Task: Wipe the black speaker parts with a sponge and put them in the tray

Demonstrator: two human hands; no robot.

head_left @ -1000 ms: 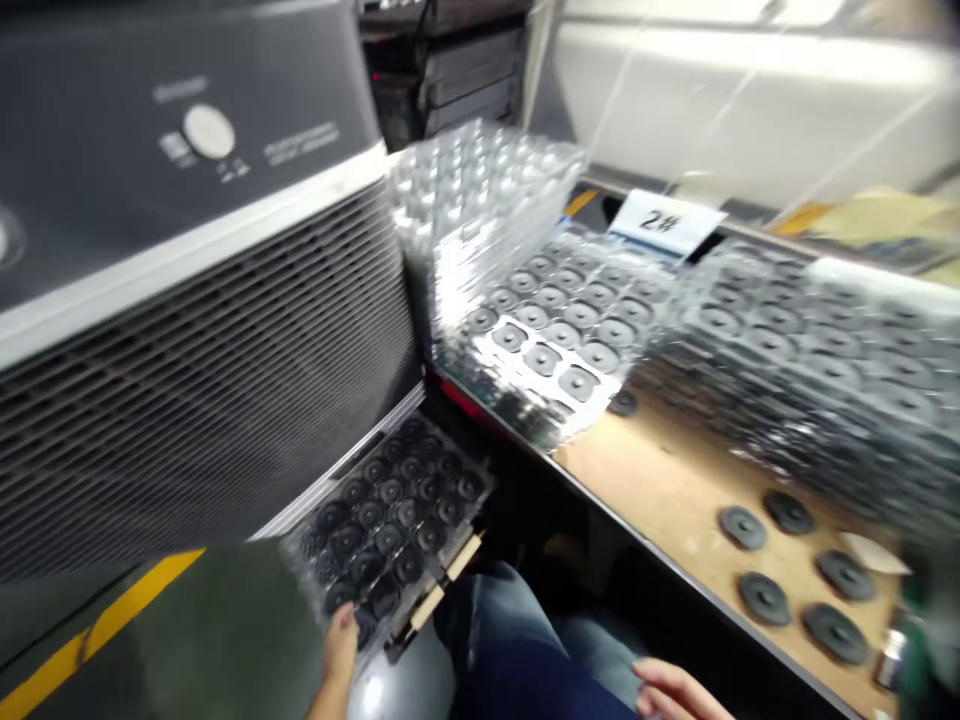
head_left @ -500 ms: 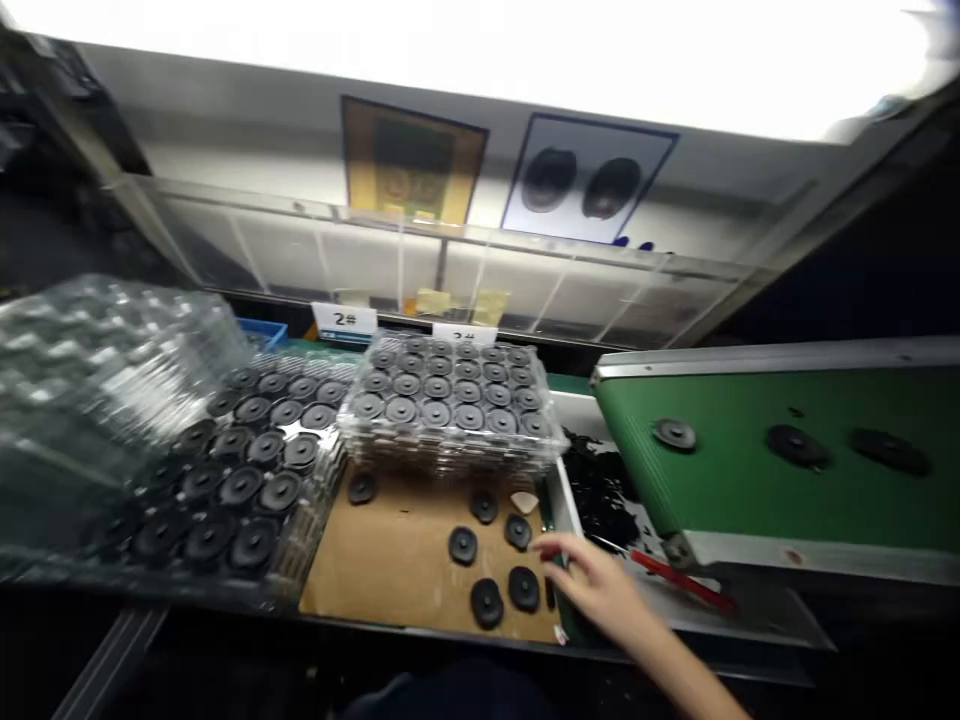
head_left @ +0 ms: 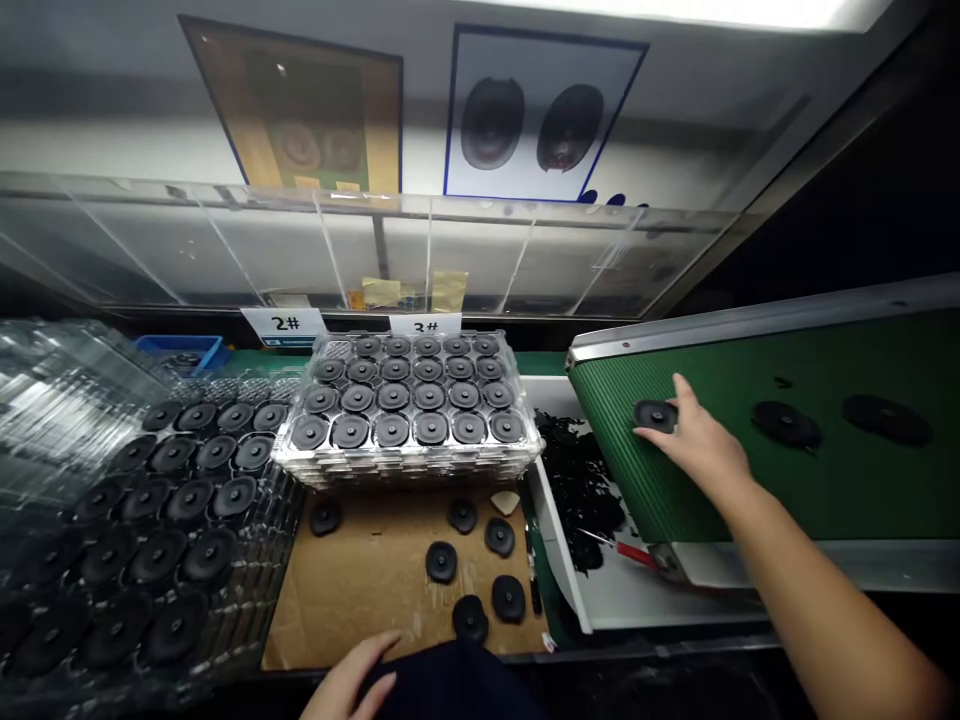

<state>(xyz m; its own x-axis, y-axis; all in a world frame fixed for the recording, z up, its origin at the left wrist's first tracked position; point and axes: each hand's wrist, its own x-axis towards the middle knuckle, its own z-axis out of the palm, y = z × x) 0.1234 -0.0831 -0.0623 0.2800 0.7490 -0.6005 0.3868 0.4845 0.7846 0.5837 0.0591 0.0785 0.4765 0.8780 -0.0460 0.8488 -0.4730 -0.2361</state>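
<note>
My right hand (head_left: 701, 440) reaches over the green conveyor belt (head_left: 720, 500), thumb and forefinger spread around a black oval disc (head_left: 654, 414) with a raised centre. The disc lies near the belt's left end; the thumb is at its lower edge, and whether the fingers press on it is hard to tell. My left hand (head_left: 352, 680) is low at the table's front edge, thumb and forefinger apart with nothing between them. Ahead of it, several similar black discs (head_left: 441, 562) lie loose on a brown board (head_left: 352, 600).
Behind the board stands a stack of clear trays (head_left: 409, 460) filled with black discs. More filled trays (head_left: 255, 560) are at left. A white bin (head_left: 559, 560) holds black scraps, with a red-handled tool (head_left: 636, 553) across it. Further black pieces (head_left: 786, 425) lie along the belt.
My right hand has moved from beside the loose discs on the board, rightward and up to the disc on the belt. My left hand has come into view. The camera view has shifted.
</note>
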